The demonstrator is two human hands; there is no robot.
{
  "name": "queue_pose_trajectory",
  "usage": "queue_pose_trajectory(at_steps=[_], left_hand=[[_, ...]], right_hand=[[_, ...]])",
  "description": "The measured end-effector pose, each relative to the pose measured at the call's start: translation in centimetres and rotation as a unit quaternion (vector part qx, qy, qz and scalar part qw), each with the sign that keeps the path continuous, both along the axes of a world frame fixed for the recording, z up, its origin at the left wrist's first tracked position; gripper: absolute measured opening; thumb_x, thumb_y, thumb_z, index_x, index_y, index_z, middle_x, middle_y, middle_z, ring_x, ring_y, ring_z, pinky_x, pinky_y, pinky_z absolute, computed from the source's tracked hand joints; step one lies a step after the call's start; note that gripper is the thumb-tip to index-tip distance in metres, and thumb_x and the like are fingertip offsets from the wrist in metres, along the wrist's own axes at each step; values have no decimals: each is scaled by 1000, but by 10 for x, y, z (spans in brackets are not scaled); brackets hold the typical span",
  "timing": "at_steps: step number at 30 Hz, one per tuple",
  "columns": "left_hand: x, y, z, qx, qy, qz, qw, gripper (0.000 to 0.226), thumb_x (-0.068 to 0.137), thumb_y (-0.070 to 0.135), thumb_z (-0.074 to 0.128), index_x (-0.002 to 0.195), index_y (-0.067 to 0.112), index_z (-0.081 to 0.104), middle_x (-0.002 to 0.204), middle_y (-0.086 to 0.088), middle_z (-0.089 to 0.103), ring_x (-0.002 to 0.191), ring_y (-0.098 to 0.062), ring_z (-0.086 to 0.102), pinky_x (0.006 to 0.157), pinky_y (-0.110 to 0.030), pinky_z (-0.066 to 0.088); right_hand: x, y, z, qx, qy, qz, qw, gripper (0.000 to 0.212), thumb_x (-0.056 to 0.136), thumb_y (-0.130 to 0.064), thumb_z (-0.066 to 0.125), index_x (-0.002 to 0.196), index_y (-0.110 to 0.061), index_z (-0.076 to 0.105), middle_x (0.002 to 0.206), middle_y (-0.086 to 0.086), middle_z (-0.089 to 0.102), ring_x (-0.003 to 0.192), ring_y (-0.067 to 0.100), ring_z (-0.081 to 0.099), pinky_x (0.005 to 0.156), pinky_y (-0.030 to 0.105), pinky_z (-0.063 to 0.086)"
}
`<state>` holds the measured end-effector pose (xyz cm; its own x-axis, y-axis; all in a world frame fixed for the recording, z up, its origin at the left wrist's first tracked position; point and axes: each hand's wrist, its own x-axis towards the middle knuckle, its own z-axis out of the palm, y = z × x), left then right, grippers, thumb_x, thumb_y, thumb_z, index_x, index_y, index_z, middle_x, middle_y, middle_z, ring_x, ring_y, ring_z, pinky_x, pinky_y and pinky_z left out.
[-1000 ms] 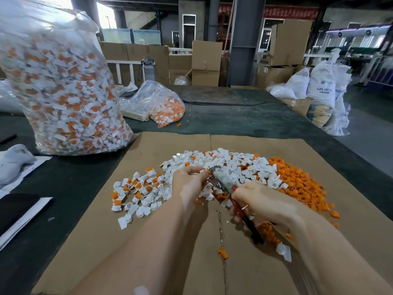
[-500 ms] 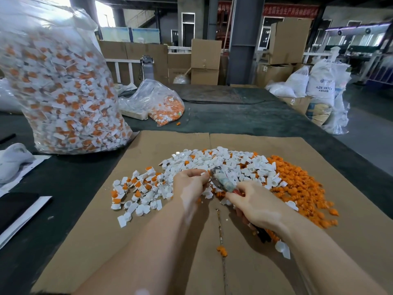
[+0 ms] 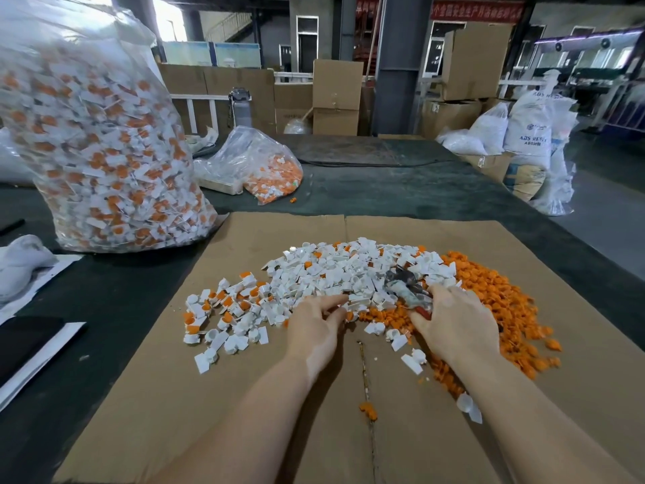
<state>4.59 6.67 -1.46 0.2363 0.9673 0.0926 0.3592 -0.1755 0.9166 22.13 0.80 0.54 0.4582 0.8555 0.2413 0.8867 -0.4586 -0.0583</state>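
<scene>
Pliers point(image 3: 406, 289) are clenched in the right hand point(image 3: 457, 323), nose poking out over the white pieces point(image 3: 349, 270). The left hand point(image 3: 316, 330), fingers stretched and gripping nothing, reaches just beside that nose. One careless squeeze could nip a fingertip or scatter pieces.

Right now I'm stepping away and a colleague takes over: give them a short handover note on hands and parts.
Left hand: open, fingertips on the white caps.
Right hand: grips the red-handled pliers, head lying on the pile.
Everything lies on the cardboard sheet.
Done: orange plugs heaped at the right, bare white caps in the middle.
Left: caps with orange plugs in them at the left; the large clear bag looks full of the same.
</scene>
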Motion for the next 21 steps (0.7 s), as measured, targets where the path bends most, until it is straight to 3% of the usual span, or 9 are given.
queue_pose_trajectory(at_steps=[2, 6, 9, 12, 16, 21], left_hand=[[-1, 0, -2, 20, 5, 5, 1000, 26, 93, 16, 57, 117, 20, 66, 102, 10, 61, 91, -1, 55, 72, 3, 36], [-3, 2, -8, 17, -15, 20, 1000, 23, 93, 18, 57, 114, 23, 66, 93, 11, 62, 87, 2, 55, 65, 2, 37], [-3, 2, -8, 18, -28, 16, 999, 20, 92, 16, 58, 110, 22, 67, 88, 10, 64, 86, -3, 60, 68, -3, 40], [-3, 1, -7, 23, -28, 5, 999, 20, 91, 14, 60, 108, 19, 68, 89, 7, 66, 89, -9, 62, 78, -15, 44], [-7, -3, -5, 10, -44, -23, 999, 23, 89, 11, 62, 106, 24, 69, 95, 12, 67, 89, 3, 60, 79, -5, 43], [-7, -9, -6, 49, -3, -99, 994, 39, 78, 5, 73, 112, 23, 66, 98, 16, 64, 75, 9, 55, 70, -2, 40]], right_hand=[[2, 2, -4, -12, -10, -7, 1000, 57, 88, -63, 41, 123, -19, 49, 122, 1, 55, 115, 21, 47, 93, 33, 43], [-5, -1, -3, -21, -65, -25, 997, 61, 88, -65, 36, 128, -20, 48, 136, 3, 45, 126, 23, 38, 104, 37, 29], [-25, -2, -2, 110, -45, 90, 989, 35, 90, -37, 56, 119, -17, 59, 116, 4, 60, 110, 22, 52, 96, 37, 38], [-53, -5, -12, 212, 52, 246, 944, 25, 74, -1, 74, 97, -9, 70, 90, 6, 69, 86, 24, 64, 78, 37, 53], [-66, -6, -23, 238, 122, 275, 923, 13, 76, 1, 71, 84, -8, 70, 84, 4, 68, 82, 24, 64, 72, 38, 55], [-65, -7, -25, 263, 133, 280, 914, 11, 76, 2, 72, 81, -8, 69, 80, 3, 67, 80, 22, 63, 69, 36, 54]])
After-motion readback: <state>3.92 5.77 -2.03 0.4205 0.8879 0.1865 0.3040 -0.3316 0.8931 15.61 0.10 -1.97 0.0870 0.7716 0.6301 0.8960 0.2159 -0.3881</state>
